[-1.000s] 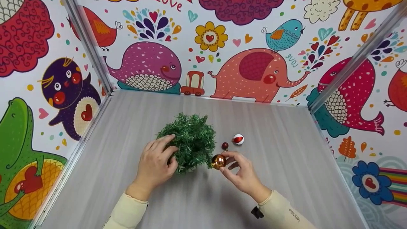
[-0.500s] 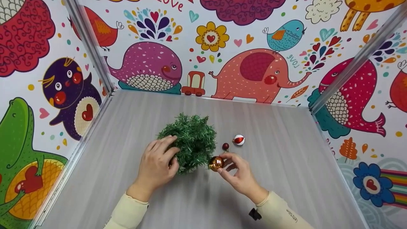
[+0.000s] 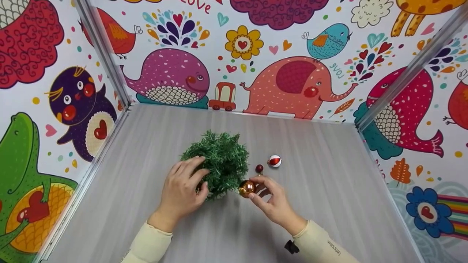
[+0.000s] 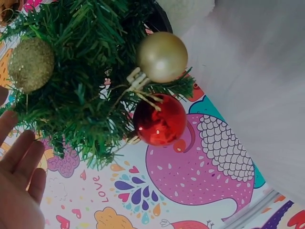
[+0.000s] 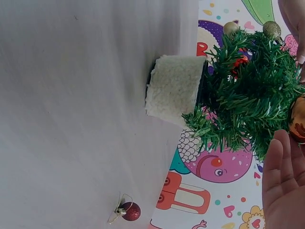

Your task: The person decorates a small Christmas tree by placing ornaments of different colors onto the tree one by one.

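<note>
A small green artificial Christmas tree [image 3: 225,160] stands on the table, seen from above in the head view. My right hand [image 3: 274,204] pinches a shiny copper-gold bauble [image 3: 247,189] between thumb and fingers, right at the tree's lower right edge. On the tree's left side, my left hand [image 3: 182,191] has loosely bent fingers against the branches. The left wrist view has a matte gold bauble [image 4: 163,57], a glossy red bauble [image 4: 160,120] and a glittery gold bauble [image 4: 32,65] on the branches. A white, rough-textured base [image 5: 174,88] carries the tree.
Right of the tree lie a small dark red bauble [image 3: 259,168] with a gold loop and a red-and-white bauble [image 3: 274,161]. Printed cartoon walls [image 3: 281,87] enclose the grey table [image 3: 310,146] at the back and both sides.
My right hand has shifted slightly left and down with the copper-gold bauble, closer in under the tree's edge. The left hand's fingers and thumb have moved slightly to the right.
</note>
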`<state>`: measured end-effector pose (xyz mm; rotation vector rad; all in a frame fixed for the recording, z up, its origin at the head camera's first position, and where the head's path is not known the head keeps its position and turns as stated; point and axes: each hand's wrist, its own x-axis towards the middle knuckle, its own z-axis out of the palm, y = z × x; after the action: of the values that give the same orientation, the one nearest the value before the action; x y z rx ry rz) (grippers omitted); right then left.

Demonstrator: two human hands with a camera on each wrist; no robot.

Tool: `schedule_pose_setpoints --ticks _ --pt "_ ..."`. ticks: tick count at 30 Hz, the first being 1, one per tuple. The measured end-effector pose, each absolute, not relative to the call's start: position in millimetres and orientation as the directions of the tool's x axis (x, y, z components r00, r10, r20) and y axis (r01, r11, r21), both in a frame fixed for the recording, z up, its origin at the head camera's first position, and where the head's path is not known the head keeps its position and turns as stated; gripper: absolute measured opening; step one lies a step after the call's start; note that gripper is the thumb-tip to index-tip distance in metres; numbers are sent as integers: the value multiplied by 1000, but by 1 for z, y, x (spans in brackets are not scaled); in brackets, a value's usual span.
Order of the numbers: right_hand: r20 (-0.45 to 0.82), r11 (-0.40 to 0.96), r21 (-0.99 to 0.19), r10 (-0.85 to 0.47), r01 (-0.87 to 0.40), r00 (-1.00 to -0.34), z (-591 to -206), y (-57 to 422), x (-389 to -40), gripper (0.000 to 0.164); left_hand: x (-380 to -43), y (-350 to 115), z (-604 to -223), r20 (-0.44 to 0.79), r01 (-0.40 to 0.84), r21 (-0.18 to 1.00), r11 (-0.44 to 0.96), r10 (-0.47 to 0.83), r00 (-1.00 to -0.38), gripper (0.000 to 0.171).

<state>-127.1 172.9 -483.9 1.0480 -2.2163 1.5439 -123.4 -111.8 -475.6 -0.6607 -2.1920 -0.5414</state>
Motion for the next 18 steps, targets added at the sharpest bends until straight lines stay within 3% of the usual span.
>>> schedule_pose_setpoints --ticks 6,14,18 --pt "560 182 -718 -422 -671 -713 -484 171 -124 36 -123 -108 -473 814 615 118 780 278 -509 22" --pt "641 231 -608 -421 -759 -642 -509 172 -133 42 -120 -98 -467 864 658 35 752 308 -398 19" --pt "646 287 -569 -423 -770 -635 -516 174 -135 44 -119 -89 -466 842 700 11 714 371 -391 22"
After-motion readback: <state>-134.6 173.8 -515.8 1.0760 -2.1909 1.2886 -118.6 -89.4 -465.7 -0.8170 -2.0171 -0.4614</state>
